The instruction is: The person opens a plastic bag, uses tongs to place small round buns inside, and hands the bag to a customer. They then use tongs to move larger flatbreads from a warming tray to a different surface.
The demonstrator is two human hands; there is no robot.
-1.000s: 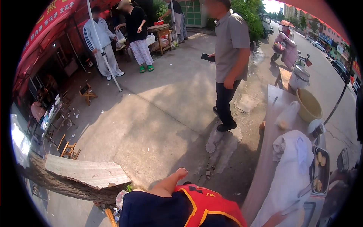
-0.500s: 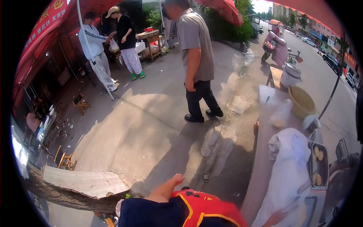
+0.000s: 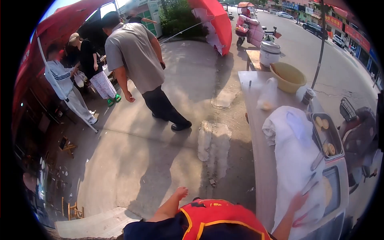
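My left hand [image 3: 182, 192] hangs in front of the red apron [image 3: 224, 212], its fingers curled in and nothing visible in them. Over the white cloth [image 3: 294, 156] on the long table, my right hand [image 3: 296, 202] is closed round the near end of some thin metal tongs [image 3: 310, 184]; the grip is blurred. Beside the cloth on the right, a metal tray [image 3: 337, 147] holds several round flatbreads [image 3: 322, 123]. Just beyond the cloth lies a clear plastic bag [image 3: 269, 95] with something pale inside.
A tan basin [image 3: 289, 78], a white bucket [image 3: 270, 54] and a metal cup [image 3: 308, 96] stand toward the table's far end. A person in a grey shirt [image 3: 134, 56] walks ahead; two more people stand at the left by a canopy pole. A scooter [image 3: 249, 26] is parked beyond.
The view has turned right, shifting the scene leftward. The person in grey has stepped closer to the people at the left. My right hand has moved forward over the cloth.
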